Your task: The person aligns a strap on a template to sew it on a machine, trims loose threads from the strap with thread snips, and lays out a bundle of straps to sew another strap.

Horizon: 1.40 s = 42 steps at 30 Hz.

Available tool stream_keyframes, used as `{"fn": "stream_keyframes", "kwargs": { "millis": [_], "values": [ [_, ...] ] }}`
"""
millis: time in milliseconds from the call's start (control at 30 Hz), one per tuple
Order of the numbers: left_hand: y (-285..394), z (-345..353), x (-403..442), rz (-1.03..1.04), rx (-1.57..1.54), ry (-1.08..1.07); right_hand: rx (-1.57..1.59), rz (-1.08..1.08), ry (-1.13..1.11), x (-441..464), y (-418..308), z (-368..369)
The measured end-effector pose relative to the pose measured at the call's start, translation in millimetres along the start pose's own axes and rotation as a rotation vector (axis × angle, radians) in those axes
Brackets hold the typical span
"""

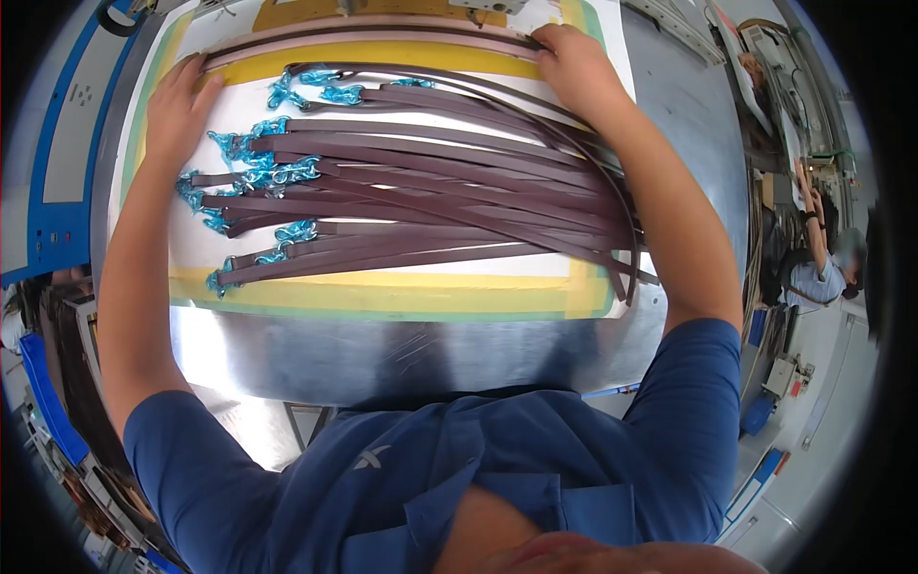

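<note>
A long, thin dark brown strap lies along a pale pinkish bar at the table's far side. My left hand has its fingertips on the strap's left end, with the thumb angled below. At the right end, my right hand pinches the strap between thumb and fingers. Between my forearms lies a loose pile of brown straps, several with metal clasps wrapped in blue plastic film at their left ends. One strap curves over the pile's right side.
A white board edged with yellow and green tape covers part of the metal table. Machine parts stand at the far edge. A blue and white machine is at left. Another person works at right.
</note>
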<state>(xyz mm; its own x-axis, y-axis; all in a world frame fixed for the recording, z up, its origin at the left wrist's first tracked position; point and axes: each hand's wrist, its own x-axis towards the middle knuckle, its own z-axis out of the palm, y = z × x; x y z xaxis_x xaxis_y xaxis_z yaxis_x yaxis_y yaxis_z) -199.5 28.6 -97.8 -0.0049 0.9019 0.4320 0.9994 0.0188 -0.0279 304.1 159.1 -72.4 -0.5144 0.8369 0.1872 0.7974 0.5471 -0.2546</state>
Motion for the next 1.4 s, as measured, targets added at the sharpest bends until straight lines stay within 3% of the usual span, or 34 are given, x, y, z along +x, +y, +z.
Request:
{"fn": "stream_keyframes", "kwargs": {
  "millis": [700, 767, 900, 967, 1133, 1200, 1400],
  "values": [
    [-1.5, 2.6, 0.4, -0.026, 0.018, -0.029, -0.033, 0.034, 0.094, 2.1, -14.9, -1.8],
    [-1.1, 2.6, 0.7, -0.032, 0.021, -0.027, 0.131, 0.097, 0.1, -2.4, -23.8, -17.9],
    [1.0, 3.8, -0.9, -0.056, 0.038, -0.029, 0.171, 0.092, 0.059, -26.1, -54.0, -44.9],
    [0.1, 4.5, 1.3, -0.057, 0.06, -0.033, 0.235, -0.006, -0.201, -35.5, -62.1, -51.9],
    [1.9, 5.5, -0.2, -0.075, 0.069, -0.043, 0.108, -0.17, -0.049, -36.1, -62.9, -19.5],
    [2.6, 4.1, 0.1, -0.078, 0.044, -0.039, 0.175, -0.083, -0.2, -36.8, -81.5, -10.3],
    [11.3, 0.4, 1.0, -0.073, 0.014, -0.029, 0.004, -0.309, -0.342, -69.3, -137.1, -14.3]
  ]
}}
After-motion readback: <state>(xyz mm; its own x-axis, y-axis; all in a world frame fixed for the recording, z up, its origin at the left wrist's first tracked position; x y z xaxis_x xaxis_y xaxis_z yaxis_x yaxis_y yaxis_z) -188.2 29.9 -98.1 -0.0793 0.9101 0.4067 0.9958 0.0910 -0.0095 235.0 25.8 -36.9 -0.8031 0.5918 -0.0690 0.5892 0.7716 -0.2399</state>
